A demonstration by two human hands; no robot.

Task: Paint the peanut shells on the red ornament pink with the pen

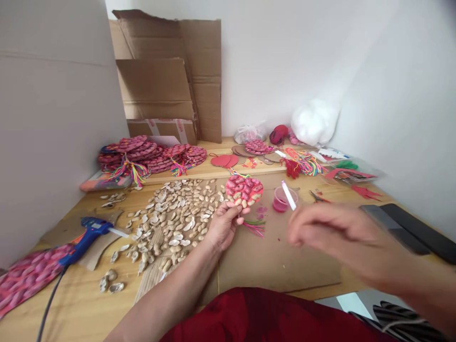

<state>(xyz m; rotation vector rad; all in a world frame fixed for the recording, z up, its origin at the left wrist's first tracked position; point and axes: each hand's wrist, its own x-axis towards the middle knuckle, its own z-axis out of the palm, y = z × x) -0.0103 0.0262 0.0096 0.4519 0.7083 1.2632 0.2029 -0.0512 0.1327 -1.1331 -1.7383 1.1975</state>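
Note:
My left hand [225, 225] pinches the lower edge of a round red disc [244, 189] covered with peanut shells. Most of its shells are painted pink; the lowest few are still bare tan. A multicoloured tassel [254, 227] shows below the disc. My right hand [326, 225], smeared by motion, is closed on a white paintbrush [288, 194] whose pink-stained tip points up and away. Just beyond the brush stands a clear plastic cup [285, 197] with pink paint in it. Brush and disc are apart.
Loose peanut shells [185, 213] spread over the left of the table. A blue hot glue gun [87, 237] with a cord lies far left. Stacked pink shell discs [142, 154] sit at the back left, pliers [318, 197] and a black phone-like object [420, 228] to the right.

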